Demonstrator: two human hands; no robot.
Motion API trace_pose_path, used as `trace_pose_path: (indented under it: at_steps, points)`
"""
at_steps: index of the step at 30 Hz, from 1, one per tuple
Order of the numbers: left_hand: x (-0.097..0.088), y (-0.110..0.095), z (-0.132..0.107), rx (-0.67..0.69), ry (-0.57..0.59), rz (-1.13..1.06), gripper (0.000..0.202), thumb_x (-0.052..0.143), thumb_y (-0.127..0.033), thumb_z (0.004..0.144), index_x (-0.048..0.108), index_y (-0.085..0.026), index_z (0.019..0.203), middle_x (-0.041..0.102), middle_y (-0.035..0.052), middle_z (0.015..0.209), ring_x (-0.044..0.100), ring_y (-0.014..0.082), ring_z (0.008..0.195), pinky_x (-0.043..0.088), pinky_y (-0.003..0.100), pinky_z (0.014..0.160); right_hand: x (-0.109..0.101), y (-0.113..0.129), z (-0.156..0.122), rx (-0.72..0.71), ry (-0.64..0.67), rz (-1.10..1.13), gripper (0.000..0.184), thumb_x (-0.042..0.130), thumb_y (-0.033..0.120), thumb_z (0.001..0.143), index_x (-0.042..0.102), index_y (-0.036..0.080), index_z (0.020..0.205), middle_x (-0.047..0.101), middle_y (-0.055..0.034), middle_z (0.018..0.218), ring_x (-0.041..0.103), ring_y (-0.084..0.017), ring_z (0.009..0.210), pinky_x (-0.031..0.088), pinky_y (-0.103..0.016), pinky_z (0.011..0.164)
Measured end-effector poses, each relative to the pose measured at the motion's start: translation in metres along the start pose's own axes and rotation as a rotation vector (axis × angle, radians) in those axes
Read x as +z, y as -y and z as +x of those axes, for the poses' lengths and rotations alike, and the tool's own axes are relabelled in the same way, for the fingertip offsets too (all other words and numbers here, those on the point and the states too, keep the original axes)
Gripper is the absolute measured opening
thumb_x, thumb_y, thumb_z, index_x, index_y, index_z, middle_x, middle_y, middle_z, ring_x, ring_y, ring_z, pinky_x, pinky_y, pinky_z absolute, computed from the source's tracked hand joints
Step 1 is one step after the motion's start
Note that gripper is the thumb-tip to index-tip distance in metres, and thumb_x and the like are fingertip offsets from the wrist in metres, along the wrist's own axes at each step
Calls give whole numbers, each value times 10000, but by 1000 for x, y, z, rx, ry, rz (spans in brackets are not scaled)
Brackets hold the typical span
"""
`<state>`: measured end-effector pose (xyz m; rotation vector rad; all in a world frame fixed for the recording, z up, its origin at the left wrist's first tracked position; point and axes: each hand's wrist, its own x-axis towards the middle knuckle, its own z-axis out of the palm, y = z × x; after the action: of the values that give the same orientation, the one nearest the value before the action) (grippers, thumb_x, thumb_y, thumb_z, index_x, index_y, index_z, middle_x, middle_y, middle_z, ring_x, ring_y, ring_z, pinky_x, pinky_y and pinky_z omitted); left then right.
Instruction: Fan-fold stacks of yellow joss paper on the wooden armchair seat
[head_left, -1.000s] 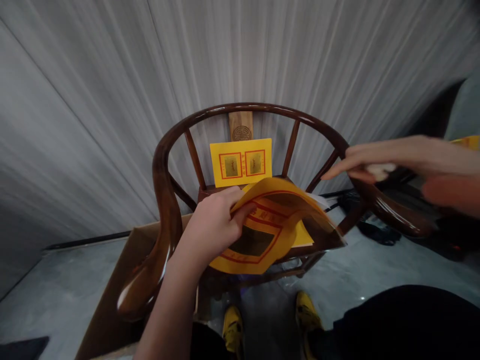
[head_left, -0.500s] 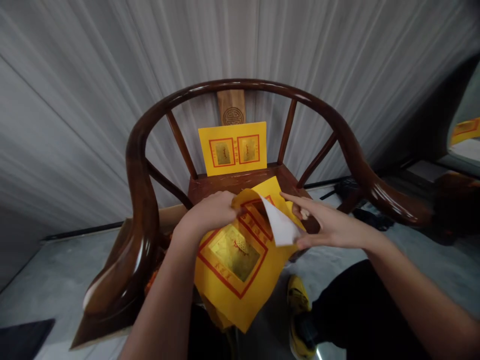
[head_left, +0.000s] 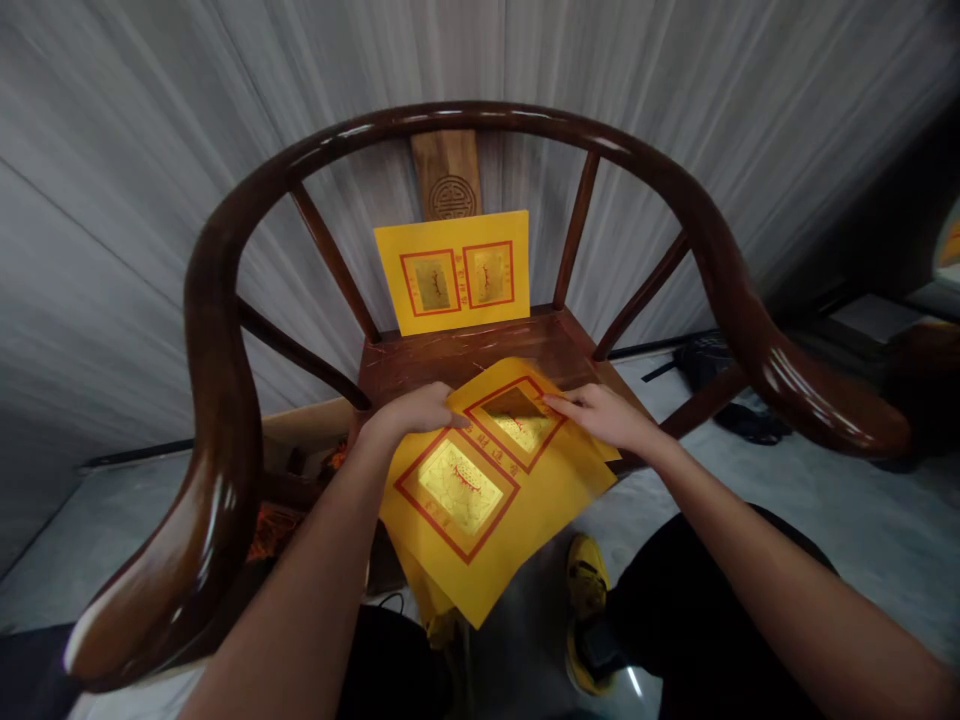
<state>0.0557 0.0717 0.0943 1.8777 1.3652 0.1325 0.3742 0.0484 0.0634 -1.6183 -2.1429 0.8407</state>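
On the chair seat (head_left: 465, 355), left hand (head_left: 416, 410) pinches yellow joss paper (head_left: 480, 500); right hand (head_left: 600, 415) fingers flat on it; red print unreadable.

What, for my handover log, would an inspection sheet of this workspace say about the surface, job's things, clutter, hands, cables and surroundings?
Surface: dark wooden chair seat, scratched, bare towards the back.
Job's things: yellow sheet with two red-framed gold squares overhangs the seat's front edge, with more yellow paper under it; propped sheet stands against the chair back.
Clutter: cardboard box left of the chair.
Hands: left hand on the sheet's upper left edge, grip unclear; right hand flat, fingertips on its upper right.
Cables: nothing seen clearly.
Surroundings: grey panelled wall, grey floor, dark object lying on it.
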Motion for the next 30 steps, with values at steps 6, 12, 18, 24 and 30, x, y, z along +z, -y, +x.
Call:
trace_pose_path:
  at_steps: [6,12,18,24,30]
  points:
    - [1,10,13,9,15,-52,381,712,-529,785,784,-173,901,765,58,867,653,226,772,453,315,687,-12,-25,13,106,191,122,711,599,844,839,590,191,557,581,-24,569,492,-151,523,322,-295,493]
    - [0,-1,18,140,-55,-13,321,686,-483,819,725,-178,913,747,59,979,650,249,937,465,331,836,5,-38,17,81,180,434,565,893,579,743,727,205,1132,794,-95,1158,752,-288,989,608,-328,746]
    - [-11,-32,-2,257,-82,-12,249,637,-422,885,672,-190,969,734,72,1052,659,257,996,478,357,921,-5,-40,10,278,262,748,611,943,524,718,752,233,1221,801,-102,1229,796,-293,998,670,-347,765]
    - [-23,-57,-37,320,-294,49,315,656,-383,927,627,-269,1219,710,59,1257,667,291,1127,506,402,958,-22,-44,5,218,259,878,437,963,432,702,844,208,1058,833,-95,1114,813,-267,948,664,-331,855]
    - [-19,-87,-64,293,-386,103,455,743,-266,841,675,-356,1282,737,37,1226,697,356,1137,523,500,1001,-19,-28,4,84,293,789,487,949,458,709,837,206,1111,823,-99,1148,802,-306,970,662,-417,874]
